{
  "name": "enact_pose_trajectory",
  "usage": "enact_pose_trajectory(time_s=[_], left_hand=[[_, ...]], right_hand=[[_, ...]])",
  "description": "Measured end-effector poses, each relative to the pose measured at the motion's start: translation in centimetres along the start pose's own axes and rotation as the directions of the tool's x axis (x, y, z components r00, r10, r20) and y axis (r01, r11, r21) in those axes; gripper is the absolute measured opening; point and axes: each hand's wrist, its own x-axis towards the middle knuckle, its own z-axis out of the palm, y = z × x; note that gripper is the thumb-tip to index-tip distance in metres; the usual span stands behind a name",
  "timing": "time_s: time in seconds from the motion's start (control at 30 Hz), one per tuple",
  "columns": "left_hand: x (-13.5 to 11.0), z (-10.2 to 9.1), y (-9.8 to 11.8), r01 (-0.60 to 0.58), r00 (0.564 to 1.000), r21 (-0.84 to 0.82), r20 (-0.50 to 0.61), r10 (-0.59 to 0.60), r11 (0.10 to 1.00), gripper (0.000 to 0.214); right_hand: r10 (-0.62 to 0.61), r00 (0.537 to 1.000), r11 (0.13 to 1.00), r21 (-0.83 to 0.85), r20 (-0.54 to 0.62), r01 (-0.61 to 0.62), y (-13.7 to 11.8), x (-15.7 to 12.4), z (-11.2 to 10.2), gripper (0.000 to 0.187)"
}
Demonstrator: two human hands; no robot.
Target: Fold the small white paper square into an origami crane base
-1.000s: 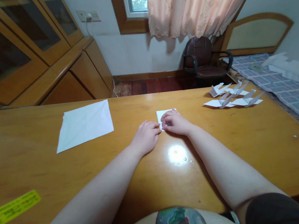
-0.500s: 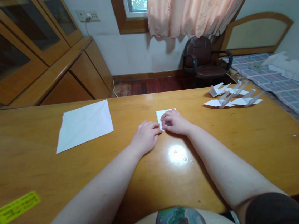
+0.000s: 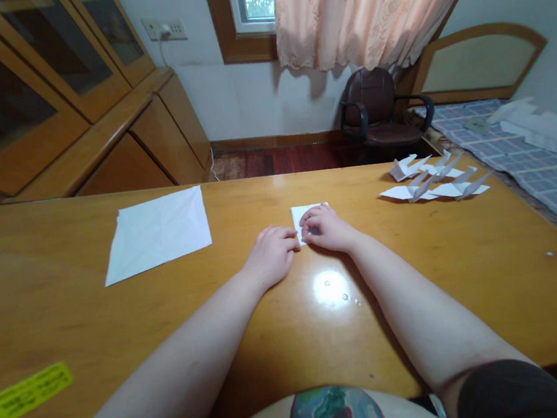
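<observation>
A small folded white paper (image 3: 303, 213) lies on the wooden table (image 3: 69, 313) at the middle. My right hand (image 3: 328, 229) rests on top of it with fingers curled and pressed down on the fold. My left hand (image 3: 271, 255) sits just left of it, fingers bent, fingertips touching the paper's near left corner. Most of the paper is hidden under my right hand.
A larger creased white sheet (image 3: 158, 233) lies to the left. Several folded paper cranes (image 3: 433, 181) stand at the right rear of the table. A yellow-green strip (image 3: 21, 397) lies near the left front edge. A chair (image 3: 380, 110) and a bed (image 3: 545, 165) lie beyond.
</observation>
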Motion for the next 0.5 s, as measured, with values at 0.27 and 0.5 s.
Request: enact_pose_trajectory(time_s=[0.27,0.5], left_hand=[[-0.05,0.07,-0.11,-0.017,1.0,0.021,-0.013,0.017,1.0,0.032],[-0.06,0.11,-0.03,0.001,1.0,0.025,0.021,-0.001,1.0,0.031]], right_hand=[[-0.005,1.0,1.0,-0.007,-0.002,0.005,-0.02,0.03,0.04,0.006],[-0.004,1.0,1.0,0.0,-0.005,0.004,-0.06,0.03,0.06,0.006]])
